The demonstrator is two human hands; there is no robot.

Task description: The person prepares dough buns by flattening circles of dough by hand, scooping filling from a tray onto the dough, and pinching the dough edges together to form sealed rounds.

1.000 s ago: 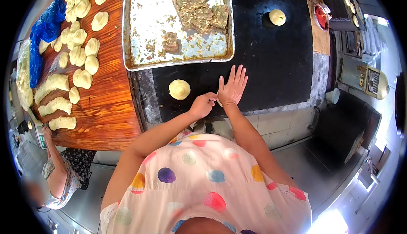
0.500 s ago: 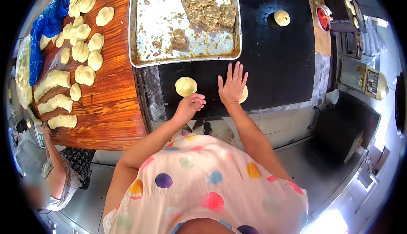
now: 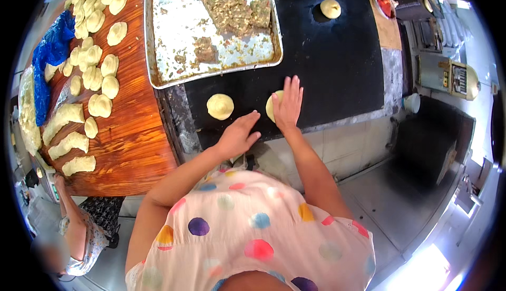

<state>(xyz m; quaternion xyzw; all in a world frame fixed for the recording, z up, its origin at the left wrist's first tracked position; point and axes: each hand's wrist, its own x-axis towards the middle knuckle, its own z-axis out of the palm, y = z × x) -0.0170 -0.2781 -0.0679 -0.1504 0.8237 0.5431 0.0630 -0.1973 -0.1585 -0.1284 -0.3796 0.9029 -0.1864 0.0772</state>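
Bakery-type kitchen. Evidence: dough rounds (image 3: 220, 106) on black worktop (image 3: 337, 75), centre; dough pieces (image 3: 100, 106) across wooden table (image 3: 137, 146), left; chunky mix (image 3: 229, 9) in metal tray (image 3: 176, 27), top centre.

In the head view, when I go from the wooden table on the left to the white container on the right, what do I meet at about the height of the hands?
Wooden table → flat dough round → left hand → visible part of a second dough round → right hand, partly covering it → white container.
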